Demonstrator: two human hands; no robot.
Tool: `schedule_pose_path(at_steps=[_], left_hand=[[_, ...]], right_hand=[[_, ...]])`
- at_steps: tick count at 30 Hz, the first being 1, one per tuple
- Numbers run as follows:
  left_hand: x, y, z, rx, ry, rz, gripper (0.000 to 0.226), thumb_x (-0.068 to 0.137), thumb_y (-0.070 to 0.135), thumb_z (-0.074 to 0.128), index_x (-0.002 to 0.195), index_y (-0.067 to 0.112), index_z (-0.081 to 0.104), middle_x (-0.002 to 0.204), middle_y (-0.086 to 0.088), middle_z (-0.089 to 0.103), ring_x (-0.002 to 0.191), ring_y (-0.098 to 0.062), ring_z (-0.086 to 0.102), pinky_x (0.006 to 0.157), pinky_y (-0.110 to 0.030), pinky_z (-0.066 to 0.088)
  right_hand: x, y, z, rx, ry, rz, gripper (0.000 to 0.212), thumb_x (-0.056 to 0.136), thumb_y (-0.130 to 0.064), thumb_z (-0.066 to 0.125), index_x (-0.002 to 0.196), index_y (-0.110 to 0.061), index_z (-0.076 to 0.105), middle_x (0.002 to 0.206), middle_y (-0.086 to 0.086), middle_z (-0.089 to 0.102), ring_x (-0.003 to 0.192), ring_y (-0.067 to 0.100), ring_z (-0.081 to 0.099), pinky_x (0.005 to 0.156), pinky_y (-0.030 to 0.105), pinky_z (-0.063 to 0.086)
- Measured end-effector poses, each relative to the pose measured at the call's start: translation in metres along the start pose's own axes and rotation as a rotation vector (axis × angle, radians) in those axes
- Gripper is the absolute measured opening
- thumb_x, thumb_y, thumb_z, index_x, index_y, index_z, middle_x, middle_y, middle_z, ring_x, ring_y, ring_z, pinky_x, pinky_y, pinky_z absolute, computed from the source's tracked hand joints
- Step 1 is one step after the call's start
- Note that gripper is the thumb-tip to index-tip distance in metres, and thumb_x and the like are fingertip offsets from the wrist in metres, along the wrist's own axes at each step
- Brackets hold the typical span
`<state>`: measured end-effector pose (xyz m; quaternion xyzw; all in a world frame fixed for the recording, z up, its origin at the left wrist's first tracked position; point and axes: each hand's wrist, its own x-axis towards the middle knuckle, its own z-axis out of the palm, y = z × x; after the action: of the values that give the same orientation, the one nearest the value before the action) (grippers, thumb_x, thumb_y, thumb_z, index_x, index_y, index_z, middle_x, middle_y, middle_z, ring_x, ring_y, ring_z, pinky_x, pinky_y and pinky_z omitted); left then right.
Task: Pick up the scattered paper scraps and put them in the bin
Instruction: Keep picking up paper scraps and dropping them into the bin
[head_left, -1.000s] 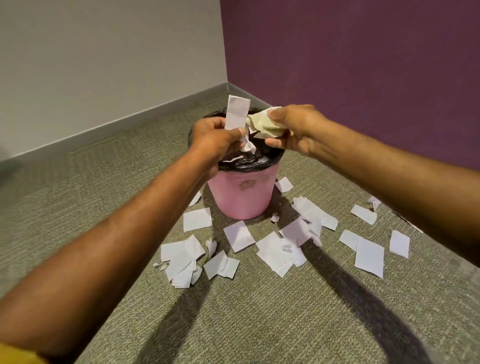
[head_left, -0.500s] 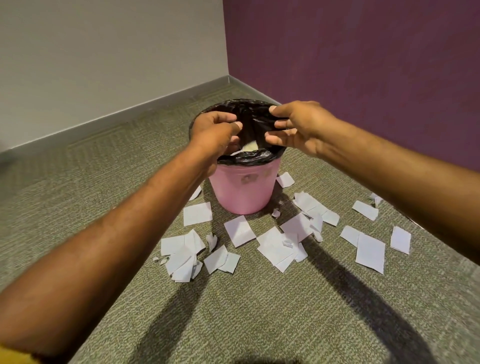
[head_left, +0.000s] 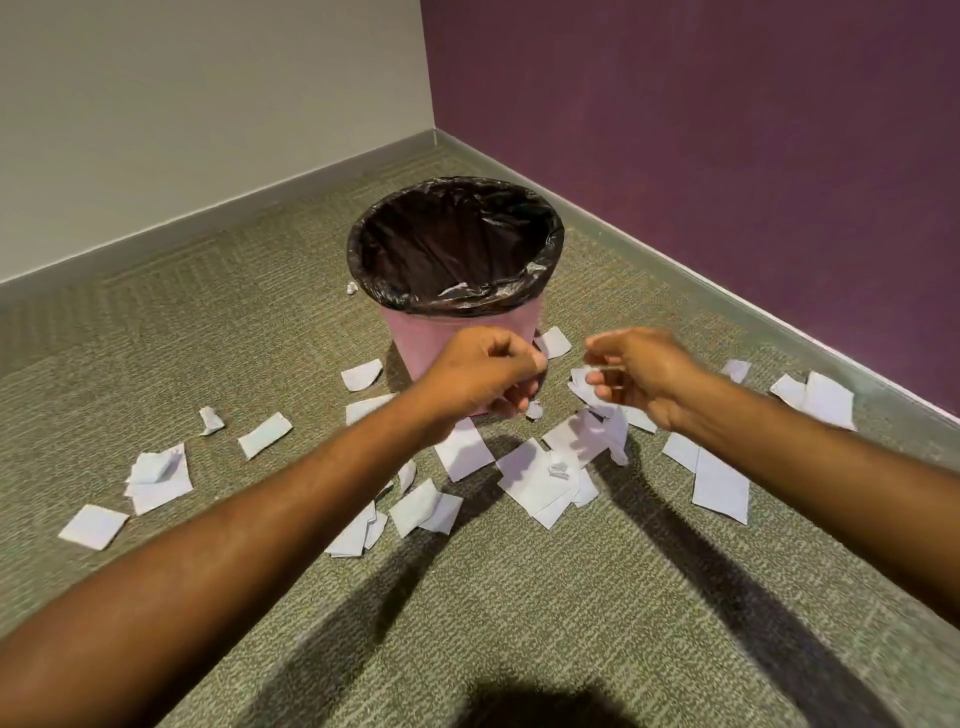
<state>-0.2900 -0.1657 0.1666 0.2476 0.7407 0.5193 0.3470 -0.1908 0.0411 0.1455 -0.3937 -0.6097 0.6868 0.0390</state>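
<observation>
The pink bin (head_left: 410, 340) with a black liner stands on the carpet near the corner; a sliver of white paper (head_left: 456, 289) shows inside it. Several white paper scraps lie around it: a pile (head_left: 535, 486) in front, one flat piece (head_left: 462, 449) under my left wrist, a heap (head_left: 156, 475) at the left, sheets (head_left: 719, 486) at the right. My left hand (head_left: 483, 374) hovers in front of the bin wall, fingers curled in, holding nothing. Level with it, my right hand (head_left: 639, 376) is blurred, its fingers loosely apart and empty, above scraps on the floor.
A grey wall at the left and a purple wall (head_left: 727, 156) at the right meet behind the bin. More scraps (head_left: 826, 400) lie by the purple wall's skirting, and a small crumpled bit (head_left: 352, 287) sits left of the bin. Bare carpet (head_left: 519, 623) stretches in the foreground.
Both hands held paper over the bin, let it drop inside, and have now pulled back and down in front of the bin, empty. The view has tilted, showing more floor at the left.
</observation>
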Motion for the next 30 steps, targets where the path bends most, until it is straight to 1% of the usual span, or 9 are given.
schedule_pose_path(at_steps=[3,6,11,14,17,19,22,25,30], left_hand=[[0.013,-0.041,0.013,0.083,0.003,-0.076,0.015,0.097,0.015,0.075,0.106,0.004,0.074,0.103,-0.015,0.079,0.086,-0.023,0.073,0.078,-0.036,0.064],[0.023,-0.082,0.028,0.167,0.056,-0.130,0.017,0.089,0.017,0.084,0.105,0.015,0.076,0.105,-0.008,0.080,0.100,-0.029,0.077,0.089,-0.042,0.064],[0.039,-0.128,0.050,0.426,0.044,-0.150,0.060,0.083,0.026,0.090,0.139,0.019,0.067,0.141,-0.001,0.067,0.122,-0.018,0.065,0.107,-0.039,0.054],[0.044,-0.141,0.059,0.559,0.047,-0.178,0.070,0.081,0.033,0.091,0.144,0.027,0.062,0.140,-0.001,0.068,0.123,-0.023,0.065,0.103,-0.041,0.056],[0.044,-0.147,0.067,0.686,0.075,-0.178,0.067,0.079,0.035,0.091,0.139,0.025,0.061,0.128,-0.001,0.069,0.118,-0.027,0.066,0.093,-0.041,0.058],[0.043,-0.150,0.071,0.766,0.094,-0.161,0.068,0.078,0.036,0.091,0.136,0.022,0.059,0.126,-0.001,0.066,0.120,-0.028,0.063,0.089,-0.043,0.058],[0.042,-0.153,0.076,0.861,0.110,-0.141,0.076,0.080,0.034,0.091,0.144,0.022,0.053,0.135,-0.003,0.060,0.129,-0.028,0.055,0.091,-0.046,0.057],[0.042,-0.158,0.077,0.902,0.122,-0.129,0.075,0.079,0.030,0.091,0.143,0.022,0.051,0.135,-0.004,0.058,0.130,-0.029,0.052,0.090,-0.048,0.058],[0.042,-0.163,0.076,0.932,0.072,-0.108,0.085,0.086,0.032,0.086,0.157,0.025,0.039,0.145,-0.008,0.045,0.137,-0.030,0.044,0.097,-0.051,0.056]], right_hand=[[0.007,0.032,-0.009,-0.064,0.002,0.054,0.013,0.102,-0.003,0.065,0.115,-0.003,0.067,0.110,0.022,0.072,0.072,0.021,0.068,0.063,0.033,0.060],[0.016,0.062,-0.014,-0.177,0.014,0.085,0.015,0.101,-0.001,0.066,0.116,0.000,0.067,0.111,0.023,0.074,0.076,0.024,0.070,0.059,0.033,0.060],[0.029,0.106,-0.014,-0.312,0.039,0.094,0.014,0.094,-0.004,0.076,0.107,-0.002,0.071,0.087,0.016,0.075,0.065,0.022,0.067,0.061,0.037,0.060],[0.034,0.125,-0.012,-0.429,0.045,0.091,0.012,0.091,-0.009,0.079,0.100,-0.008,0.071,0.088,0.014,0.077,0.073,0.023,0.069,0.067,0.040,0.063],[0.035,0.136,-0.010,-0.562,0.052,0.075,0.013,0.089,-0.011,0.079,0.100,-0.012,0.072,0.098,0.009,0.076,0.081,0.021,0.069,0.060,0.034,0.062],[0.035,0.143,-0.009,-0.598,0.034,0.065,0.014,0.090,-0.011,0.079,0.102,-0.014,0.072,0.101,0.005,0.073,0.087,0.019,0.070,0.061,0.036,0.065],[0.038,0.150,-0.008,-0.644,0.025,0.026,0.017,0.089,-0.015,0.082,0.099,-0.022,0.071,0.101,0.000,0.072,0.091,0.021,0.073,0.075,0.046,0.068],[0.040,0.154,-0.006,-0.636,0.031,-0.004,0.021,0.088,-0.016,0.085,0.099,-0.025,0.070,0.102,-0.003,0.071,0.097,0.021,0.072,0.086,0.048,0.066],[0.043,0.158,-0.005,-0.585,0.012,-0.015,0.024,0.089,-0.015,0.086,0.104,-0.025,0.070,0.105,0.002,0.072,0.094,0.022,0.073,0.080,0.043,0.066]])
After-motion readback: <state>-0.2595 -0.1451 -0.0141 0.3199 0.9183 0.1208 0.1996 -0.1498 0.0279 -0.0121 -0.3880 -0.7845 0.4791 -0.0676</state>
